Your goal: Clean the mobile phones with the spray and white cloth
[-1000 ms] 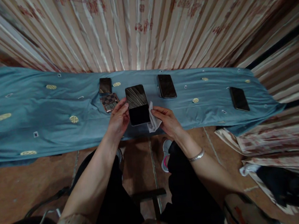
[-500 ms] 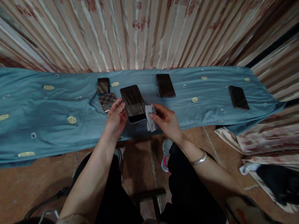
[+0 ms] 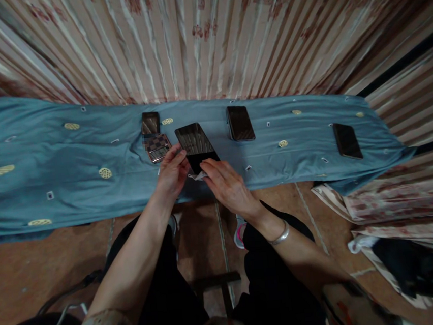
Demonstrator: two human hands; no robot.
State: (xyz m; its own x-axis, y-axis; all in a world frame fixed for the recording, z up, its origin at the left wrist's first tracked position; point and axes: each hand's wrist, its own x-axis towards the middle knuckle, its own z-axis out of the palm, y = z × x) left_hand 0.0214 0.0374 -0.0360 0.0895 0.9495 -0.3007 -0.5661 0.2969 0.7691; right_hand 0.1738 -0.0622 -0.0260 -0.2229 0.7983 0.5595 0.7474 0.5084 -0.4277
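Head view: the left hand (image 3: 171, 173) grips the near end of a black smartphone (image 3: 195, 144), tilted above the blue tablecloth (image 3: 48, 168), while the right hand (image 3: 224, 184) presses a white cloth (image 3: 198, 176) against its lower edge. No brand or writing is legible on it, nor on the checkered wallet (image 3: 158, 146) just beside.

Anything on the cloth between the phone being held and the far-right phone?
Head view: one more dark phone lies flat on the blue cloth between the held phone and the far-right phone.
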